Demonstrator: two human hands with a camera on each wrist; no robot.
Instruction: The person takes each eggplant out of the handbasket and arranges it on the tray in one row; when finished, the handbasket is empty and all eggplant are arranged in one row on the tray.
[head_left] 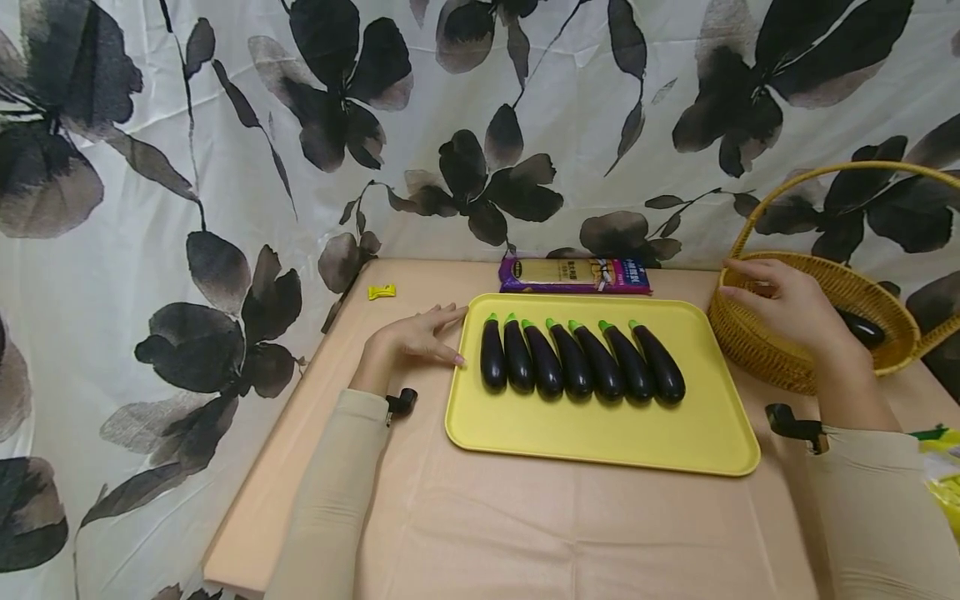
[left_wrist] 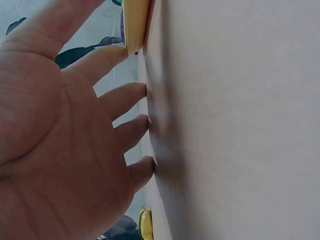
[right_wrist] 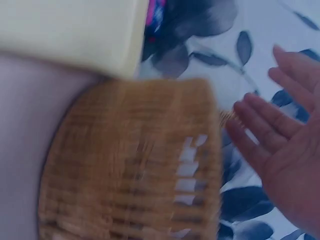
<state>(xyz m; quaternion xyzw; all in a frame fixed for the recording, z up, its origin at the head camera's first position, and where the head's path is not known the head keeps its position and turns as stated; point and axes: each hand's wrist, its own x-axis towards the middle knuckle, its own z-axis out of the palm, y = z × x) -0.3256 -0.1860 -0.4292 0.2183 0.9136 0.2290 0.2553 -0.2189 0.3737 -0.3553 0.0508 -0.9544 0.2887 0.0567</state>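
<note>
Several dark purple eggplants [head_left: 573, 362] with green stems lie side by side in a row on a yellow tray [head_left: 600, 442]. At the tray's left edge, my left hand [head_left: 416, 337] has its fingers extended. The left wrist view shows its fingertips [left_wrist: 140, 92] on the table and one finger touching the tray's edge. My right hand [head_left: 787, 304] is over the wicker basket [head_left: 765, 367] on the right, fingers relaxed and holding nothing visible. Inside that basket sits another eggplant [head_left: 861, 327], partly hidden by the hand. In the right wrist view the basket's side is blurred.
Behind the tray lies a purple package [head_left: 575, 276] with pale contents. A small yellow wrapped piece [head_left: 382, 292] rests at the table's back left. The basket's tall handle [head_left: 832, 169] arches upward. A yellow-green bag [head_left: 943, 467] shows at the right edge. A floral cloth [head_left: 465, 92] hangs behind.
</note>
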